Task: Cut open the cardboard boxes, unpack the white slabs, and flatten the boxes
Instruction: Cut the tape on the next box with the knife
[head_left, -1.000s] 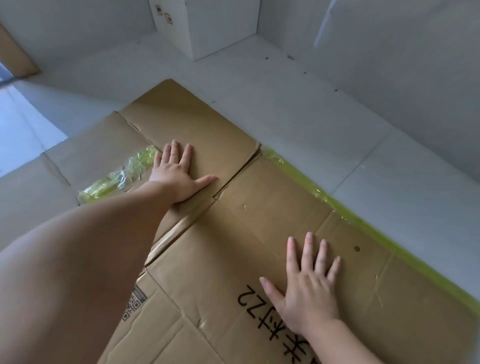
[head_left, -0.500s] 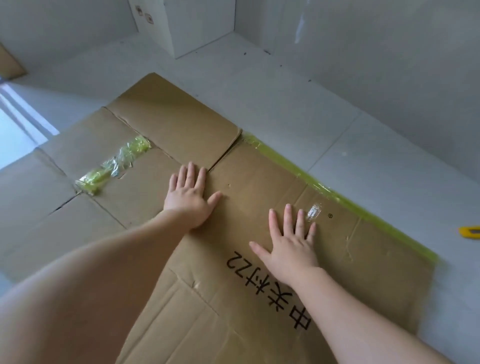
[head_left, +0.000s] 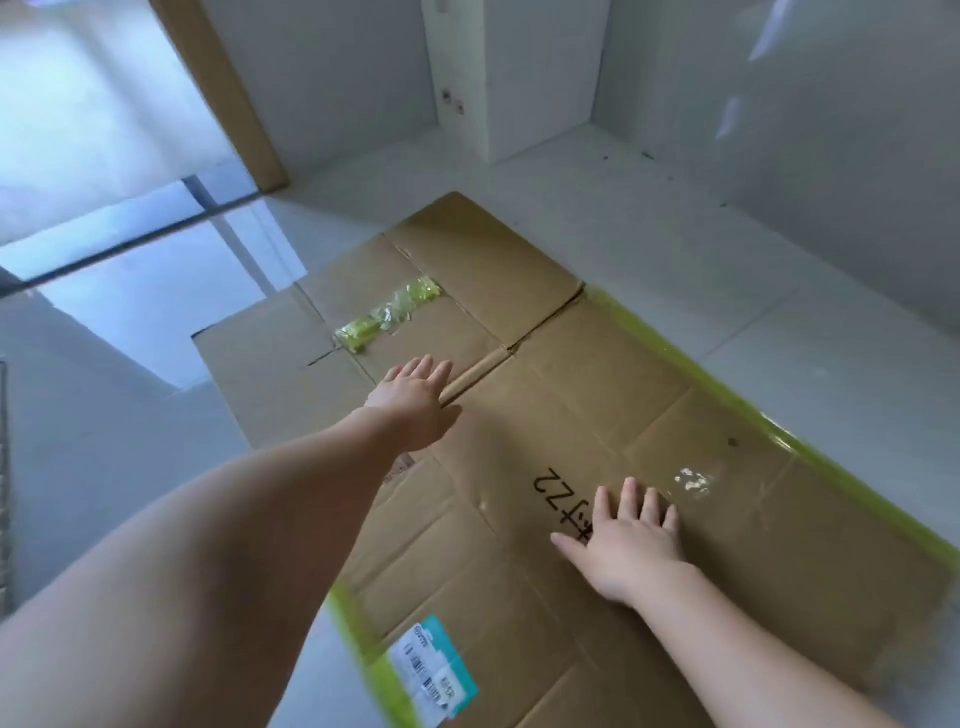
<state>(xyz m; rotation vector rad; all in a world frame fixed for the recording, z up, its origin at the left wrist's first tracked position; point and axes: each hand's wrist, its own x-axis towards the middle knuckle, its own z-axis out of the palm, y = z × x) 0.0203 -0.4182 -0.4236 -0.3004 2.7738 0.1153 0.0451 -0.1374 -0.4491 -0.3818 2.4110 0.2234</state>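
A large brown cardboard box (head_left: 597, 395) lies flattened on the pale floor, with yellow-green tape along its right edge and black writing near the middle. My left hand (head_left: 415, 400) lies flat with straight fingers on the fold between two panels. My right hand (head_left: 631, 545) presses palm down, fingers spread, over the black writing. A crumpled wad of yellow-green tape (head_left: 387, 314) sticks to a far flap. A white and teal shipping label (head_left: 434, 665) sits on the near flap. No white slabs are in view.
A white wall pillar (head_left: 493, 78) stands at the far end, with white walls to the right. A wooden door frame (head_left: 228, 93) and a dark floor threshold (head_left: 130, 244) are at the left. Bare floor tiles (head_left: 805, 338) surround the cardboard.
The camera has pulled back and turned left, showing more of the box and its label. My right hand has slid nearer along the writing. My left hand stays near the panel fold.
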